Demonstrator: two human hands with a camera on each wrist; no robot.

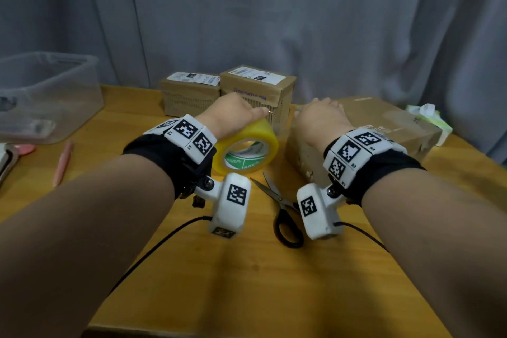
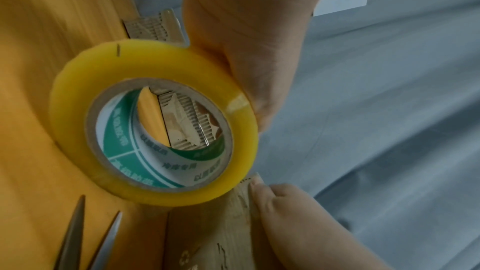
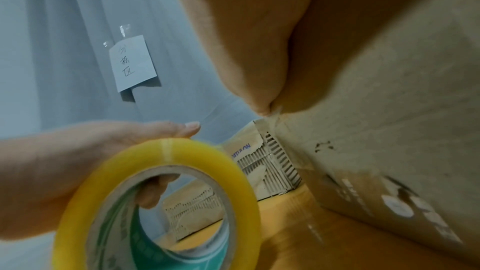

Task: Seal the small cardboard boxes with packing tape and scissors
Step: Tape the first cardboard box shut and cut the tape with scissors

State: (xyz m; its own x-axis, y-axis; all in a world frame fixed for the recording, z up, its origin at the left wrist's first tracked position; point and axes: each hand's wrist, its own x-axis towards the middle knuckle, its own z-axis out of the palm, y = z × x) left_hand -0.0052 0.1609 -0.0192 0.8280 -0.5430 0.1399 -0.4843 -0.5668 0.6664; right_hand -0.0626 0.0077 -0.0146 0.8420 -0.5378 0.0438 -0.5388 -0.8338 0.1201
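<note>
A person's left hand [image 1: 233,114] grips a yellow tape roll [image 1: 248,145] held on edge above a wooden table [image 1: 247,282], fingers hooked into its core. The right hand [image 1: 319,121] lies flat, fingers straight, on a large box [image 1: 384,129]; scissors [image 1: 282,211] lie blades apart near the roll, two small boxes [image 1: 227,90] behind

Bare table [image 1: 247,282] lies open in front; scissors [image 1: 282,208], tape roll [image 1: 247,145] and boxes [image 1: 227,90] crowd the back.
</note>
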